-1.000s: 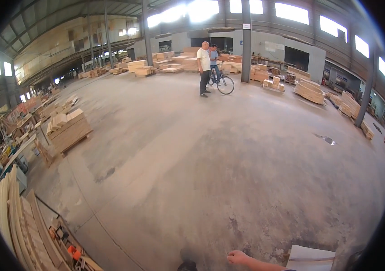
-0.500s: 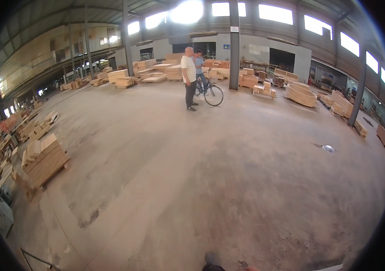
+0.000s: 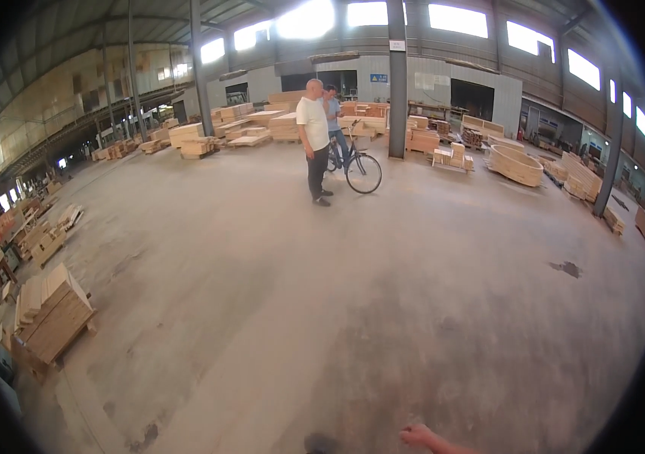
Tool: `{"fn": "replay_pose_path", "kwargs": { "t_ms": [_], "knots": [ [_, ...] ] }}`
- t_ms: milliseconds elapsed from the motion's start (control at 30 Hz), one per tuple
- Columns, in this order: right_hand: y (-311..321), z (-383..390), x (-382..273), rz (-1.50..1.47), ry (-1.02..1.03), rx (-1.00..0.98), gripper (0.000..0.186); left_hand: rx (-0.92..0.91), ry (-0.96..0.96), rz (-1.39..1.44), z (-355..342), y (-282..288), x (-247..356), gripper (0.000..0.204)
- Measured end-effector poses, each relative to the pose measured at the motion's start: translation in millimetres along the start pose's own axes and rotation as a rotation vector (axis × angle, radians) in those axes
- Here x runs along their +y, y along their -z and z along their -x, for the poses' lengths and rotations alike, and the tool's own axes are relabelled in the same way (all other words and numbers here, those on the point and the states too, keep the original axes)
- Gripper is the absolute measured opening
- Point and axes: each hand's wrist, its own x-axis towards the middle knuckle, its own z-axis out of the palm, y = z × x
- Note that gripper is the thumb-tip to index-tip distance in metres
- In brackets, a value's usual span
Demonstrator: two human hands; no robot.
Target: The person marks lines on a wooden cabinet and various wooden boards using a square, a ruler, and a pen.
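My right hand [image 3: 416, 435] shows at the lower edge, with its bare forearm [image 3: 443, 446] running off toward the lower right. It hangs over the concrete floor [image 3: 277, 303], apart from any object. Its fingers are small and blurred, so I cannot make out how they are held. A dark rounded shape, perhaps a shoe [image 3: 321, 443], sits left of the hand. My left hand is out of the picture.
Ahead, a person in a pale shirt [image 3: 312, 136] stands beside a person in blue [image 3: 334, 113] at a bicycle [image 3: 363, 172]. Wood stacks [image 3: 54, 314] lie at the left, with more timber [image 3: 269, 125] behind. A steel post [image 3: 396, 91], a round wooden tub [image 3: 515, 165] and a dark floor patch [image 3: 566, 269] stand out.
My view has shifted forward, and the people and bicycle look slightly nearer. My right hand has come further into the picture. The bright wet reflection on the right floor now looks dark.
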Motion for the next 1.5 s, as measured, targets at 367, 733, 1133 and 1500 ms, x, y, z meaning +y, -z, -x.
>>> {"fn": "replay_pose_path", "kwargs": {
  "t_ms": [367, 733, 1133, 1500],
  "knots": [
    [78.2, -313.8, -252.2, 0.179, -0.123, -0.196, 0.034, -0.072, 0.033, -0.235, -311.7, 298.5, 162.9, 0.044],
    [213.3, -629.6, -544.3, 0.105, -0.355, -0.266, 0.032, 0.381, 0.010, 0.279, -664.0, 677.0, 425.9, 0.050],
    [363.6, -1077.3, -1188.3, -0.077, 0.141, 0.119, 0.032, -0.110, 0.111, 0.015, -943.2, 895.1, 587.8, 0.048],
    [381.5, -1343.3, -1314.0, -0.021, -0.324, -0.359, 0.036, 0.431, -0.108, 0.252, -1335.8, 1435.9, 818.4, 0.047]
  ]
}}
